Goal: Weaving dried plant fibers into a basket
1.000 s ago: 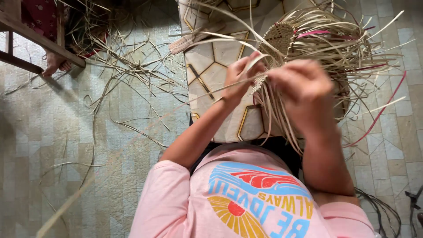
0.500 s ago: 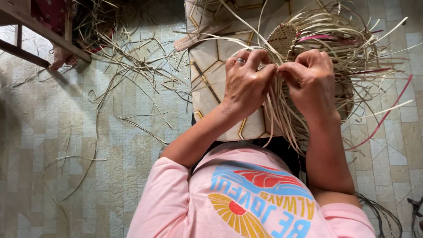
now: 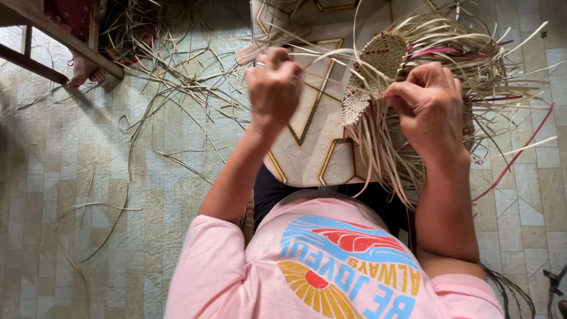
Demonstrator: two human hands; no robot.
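A half-woven straw basket (image 3: 383,59) lies on a cream cushion with gold lines (image 3: 307,136) on my lap, loose pale and pink strips fanning out from it. My right hand (image 3: 428,109) is closed on the basket's woven edge and the strips hanging there. My left hand (image 3: 273,82), with a ring on one finger, is pulled out to the left in a fist, gripping a thin pale straw strip (image 3: 322,54) that runs taut back to the weave.
Loose straw strips (image 3: 171,82) litter the tiled floor at the upper left. A wooden furniture frame (image 3: 53,47) and another person's bare foot (image 3: 80,74) are at the top left. Dark cords (image 3: 508,283) lie at the lower right.
My left hand left the basket, where both hands were pinched together, and drew a strip out to the left. My right hand stayed on the woven edge.
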